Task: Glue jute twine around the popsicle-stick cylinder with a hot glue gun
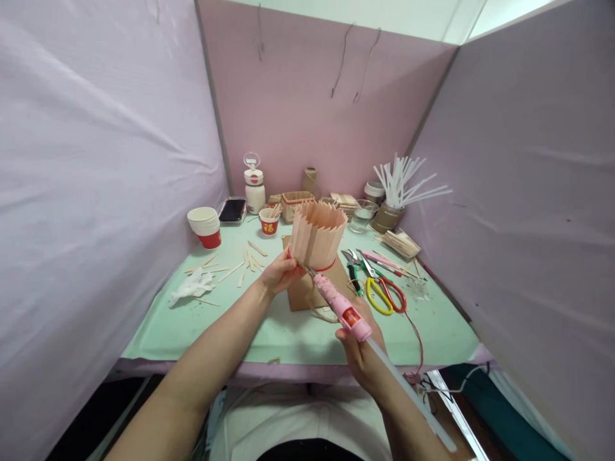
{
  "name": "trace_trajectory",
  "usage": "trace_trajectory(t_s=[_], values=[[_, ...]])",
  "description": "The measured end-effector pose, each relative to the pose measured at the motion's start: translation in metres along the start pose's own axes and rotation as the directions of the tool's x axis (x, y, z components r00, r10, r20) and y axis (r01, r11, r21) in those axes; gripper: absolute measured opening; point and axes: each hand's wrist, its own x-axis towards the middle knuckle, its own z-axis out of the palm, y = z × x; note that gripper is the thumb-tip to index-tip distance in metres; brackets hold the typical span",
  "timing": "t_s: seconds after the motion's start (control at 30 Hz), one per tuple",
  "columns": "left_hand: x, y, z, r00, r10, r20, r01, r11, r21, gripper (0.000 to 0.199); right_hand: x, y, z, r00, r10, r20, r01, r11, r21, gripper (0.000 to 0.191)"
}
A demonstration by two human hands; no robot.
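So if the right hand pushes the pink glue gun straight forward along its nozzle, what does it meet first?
The right hand aims the glue gun up-left. Its nozzle already sits at the base of the stick-built cup that the left hand holds, so it would likely meet that first.

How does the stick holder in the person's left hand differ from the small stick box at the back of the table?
The stick holder is round, with upright sticks flaring to a jagged rim; the stick box is low and rectangular. The holder is held above the table by the left hand, with the pink glue gun in the right hand pointed at its base; the box stands untouched by the back wall. Both are pale wood with a red band.
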Motion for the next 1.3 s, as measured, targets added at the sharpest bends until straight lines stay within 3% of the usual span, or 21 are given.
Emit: trace_trajectory(t_s=[1.3], values=[[0.002,-0.001,-0.003,1.0,0.0,-0.014,0.0,0.999,-0.045,0.079,0.0,0.002,-0.012,0.998,0.027,-0.05,-0.029,0.999,-0.044,0.02]])
